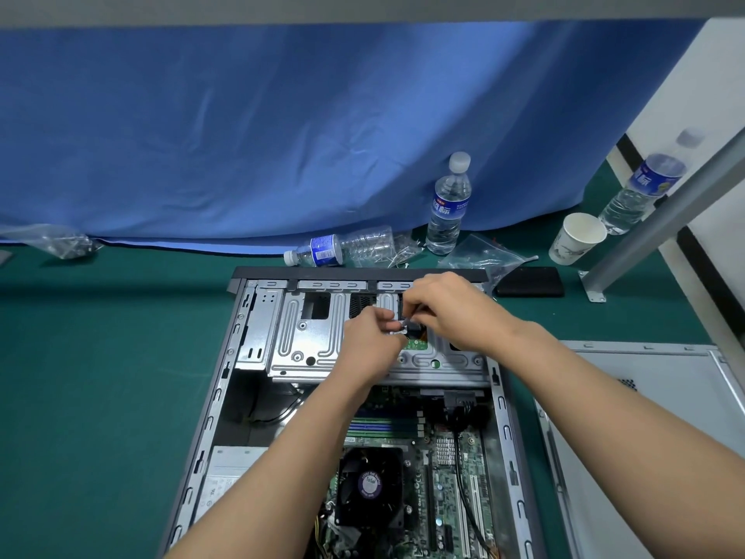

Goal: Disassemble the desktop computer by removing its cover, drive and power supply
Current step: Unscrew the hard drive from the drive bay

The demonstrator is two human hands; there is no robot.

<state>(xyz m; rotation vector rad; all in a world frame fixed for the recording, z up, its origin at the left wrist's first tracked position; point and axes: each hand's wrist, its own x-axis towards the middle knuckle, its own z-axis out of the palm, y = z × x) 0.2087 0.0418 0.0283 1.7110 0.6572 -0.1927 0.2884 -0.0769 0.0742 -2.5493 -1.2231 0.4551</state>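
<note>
The desktop case [219, 393] lies open on the green mat, its motherboard and black CPU fan [369, 488] exposed. A silver drive cage [306, 336] spans the far end. The power supply [225, 474] sits at the case's near left. The removed grey cover [645, 417] lies to the right. Over the cage's right part, my left hand [369, 346] pinches a small silver piece that meets a black connector [414, 328], which my right hand [451, 312] grips from the other side. The green board of a drive [417, 344] shows just beneath them.
An upright water bottle [449, 205] and a lying bottle [338, 248] sit behind the case by the blue curtain. A paper cup [576, 238], plastic bags [483, 254], a black box [528, 282] and a metal post [661, 215] stand at the back right.
</note>
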